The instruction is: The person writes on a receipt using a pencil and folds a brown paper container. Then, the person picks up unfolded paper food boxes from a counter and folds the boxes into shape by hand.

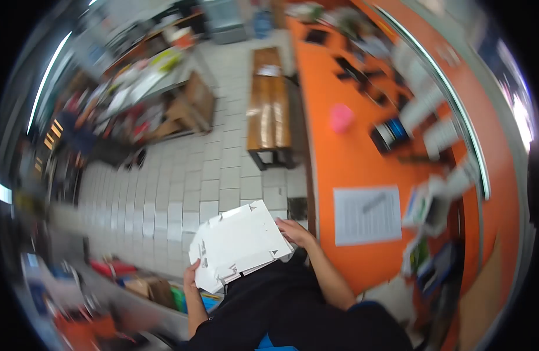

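Observation:
A stack of flat white cardboard pieces (240,243) with cut notches lies across the front of my body, above my dark clothes. My left hand (192,274) grips its lower left edge, the thumb on top and the other fingers hidden beneath. At the right edge, my right hand (291,231) holds the same stack, with part of its fingers behind the card. A printed white sheet (368,215) lies on the orange counter (325,169) to the right of my right hand.
A wooden bench (269,105) stands ahead on the tiled floor (223,175). The counter bears a pink object (341,118) and a black container (390,134). A person (100,146) is at the far left, near a cluttered table (144,85). Boxes (149,289) lie at lower left.

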The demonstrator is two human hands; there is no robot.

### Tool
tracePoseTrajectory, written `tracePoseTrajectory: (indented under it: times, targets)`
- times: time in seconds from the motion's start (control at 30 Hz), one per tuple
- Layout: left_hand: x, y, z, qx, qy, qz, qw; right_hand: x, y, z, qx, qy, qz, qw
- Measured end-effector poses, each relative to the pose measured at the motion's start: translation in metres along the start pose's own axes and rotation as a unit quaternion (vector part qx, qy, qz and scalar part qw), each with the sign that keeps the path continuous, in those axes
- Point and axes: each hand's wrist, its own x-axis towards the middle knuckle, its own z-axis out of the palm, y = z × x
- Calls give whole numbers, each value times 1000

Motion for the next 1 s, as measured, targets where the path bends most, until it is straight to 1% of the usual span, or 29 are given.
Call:
tracePoseTrajectory:
  times: [0.03,0.07,0.1,0.13,0.17,0.2,0.23,0.27,0.3,0.33,0.4,0.47,0.53,0.63,0.7,0.77,0.83,0.9,0.93,1.0]
  targets:
    - [-7,1,0,-40,5,46,998,-11,-9,8,-3,99,19,995]
    - [-15,1,1,-74,11,85,994,3,9,-7,-136,197,-91,966]
    - [-23,-6,3,-106,24,109,988,15,37,-31,-249,281,-213,902]
    - [-26,-7,2,-114,29,161,980,3,37,-30,-277,387,-287,831]
    - [-27,-5,0,-117,33,213,970,-9,39,-40,-406,475,-323,711]
    - [-28,-6,-7,-138,38,229,963,-27,38,-43,-454,512,-231,691]
    - [-30,-3,-15,-174,38,245,953,-39,42,-43,-452,568,-245,642]
    - [-35,0,-24,-208,39,259,942,-45,50,-62,-493,570,-268,601]
    - [-44,5,-22,-208,58,295,931,-48,61,-79,-512,611,-218,563]
    - [-53,9,-24,-224,68,306,923,-51,64,-83,-528,649,-168,521]
    - [-63,18,-37,-250,74,319,911,-54,65,-82,-521,689,-92,495]
    - [-63,19,-67,-280,93,335,895,-55,62,-82,-514,664,-4,543]
    - [-62,36,-96,-306,107,350,879,-32,98,-141,-504,687,-91,515]
    - [-68,54,-115,-339,125,371,856,-30,72,-114,-508,714,-68,478]
    - [-70,75,-131,-331,128,398,846,-17,52,-95,-510,717,-71,470]
    - [-58,90,-156,-357,132,388,839,-1,31,-81,-515,713,-84,469]
    - [-49,110,-181,-369,137,382,836,18,14,-63,-517,703,-96,478]
    - [-32,135,-193,-413,110,364,828,45,2,-42,-512,695,-106,493]
    - [-24,149,-196,-413,111,363,828,62,-3,-35,-508,690,-110,503]
    - [-6,183,-208,-403,115,390,820,101,-10,-7,-487,685,-106,532]
